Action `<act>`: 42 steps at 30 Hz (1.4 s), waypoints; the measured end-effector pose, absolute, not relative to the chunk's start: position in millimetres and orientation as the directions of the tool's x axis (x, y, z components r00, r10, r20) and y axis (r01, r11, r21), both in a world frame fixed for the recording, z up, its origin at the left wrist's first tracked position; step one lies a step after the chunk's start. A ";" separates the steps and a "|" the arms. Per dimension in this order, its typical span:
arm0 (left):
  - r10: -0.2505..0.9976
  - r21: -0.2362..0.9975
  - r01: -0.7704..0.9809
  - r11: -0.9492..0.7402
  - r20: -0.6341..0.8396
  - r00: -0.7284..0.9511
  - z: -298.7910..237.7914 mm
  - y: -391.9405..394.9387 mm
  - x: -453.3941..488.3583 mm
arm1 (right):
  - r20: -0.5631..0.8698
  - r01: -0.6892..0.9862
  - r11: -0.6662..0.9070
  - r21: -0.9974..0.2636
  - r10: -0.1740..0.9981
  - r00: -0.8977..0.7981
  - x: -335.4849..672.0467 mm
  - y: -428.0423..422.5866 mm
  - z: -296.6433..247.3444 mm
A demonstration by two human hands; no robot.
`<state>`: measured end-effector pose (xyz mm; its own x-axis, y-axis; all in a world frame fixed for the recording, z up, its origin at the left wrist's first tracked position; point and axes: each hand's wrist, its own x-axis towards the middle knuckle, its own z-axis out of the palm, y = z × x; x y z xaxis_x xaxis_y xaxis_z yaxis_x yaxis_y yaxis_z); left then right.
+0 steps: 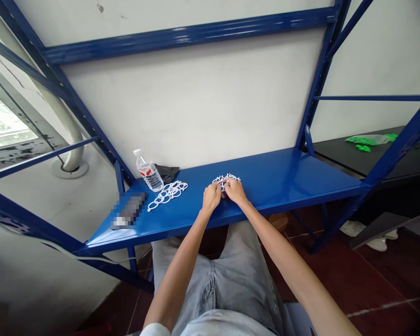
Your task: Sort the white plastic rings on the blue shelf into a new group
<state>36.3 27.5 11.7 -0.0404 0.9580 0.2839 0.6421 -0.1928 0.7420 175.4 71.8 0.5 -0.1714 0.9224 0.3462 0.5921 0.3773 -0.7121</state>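
Note:
Both of my hands are close together over a small pile of white plastic rings (pixel 235 177) on the blue shelf top. The fingers of my left hand (pixel 212 197) are curled and closed at the pile's near left side. My right hand (pixel 235 190) is closed too, its fingertips almost meeting those of the left. White ring parts show between the fingertips, though the fingers cover most of what they grip. Farther left lies a second spread of white rings (pixel 166 195), overlapping one another, apart from my hands.
A clear water bottle (pixel 149 171) stands behind the left rings, beside a black pouch (pixel 167 173). A dark pixelated object (pixel 131 212) lies at the shelf's left end. Blue metal posts and a crossbar (pixel 189 35) frame the blue shelf (pixel 276 175). Green items (pixel 367 141) lie on a dark table rightward.

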 end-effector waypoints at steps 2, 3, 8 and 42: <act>0.960 0.676 0.697 -0.240 0.270 0.069 19.8 27.7 14.7 | 0.357 0.600 0.349 -0.720 0.927 -0.112 175.7 73.0 -0.3; 0.961 0.620 0.752 -0.223 0.268 0.063 24.4 28.2 -0.2 | 0.356 0.594 0.329 -0.734 0.932 -0.076 176.0 73.3 -0.7; 0.917 0.141 0.979 0.148 0.351 -0.189 36.3 29.1 -85.5 | 0.334 0.514 0.278 -0.812 0.943 0.016 178.0 69.3 1.0; 1.000 0.955 0.298 -0.016 0.020 -0.011 35.2 -6.2 10.4 | 0.462 0.683 0.654 -0.327 0.741 -0.488 170.7 42.2 11.2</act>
<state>10.4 -6.2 35.2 -0.0108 0.9997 0.0200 0.2976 -0.0159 0.9546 170.7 42.2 11.2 -0.4884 0.7406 0.4616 0.6827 0.6537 -0.3265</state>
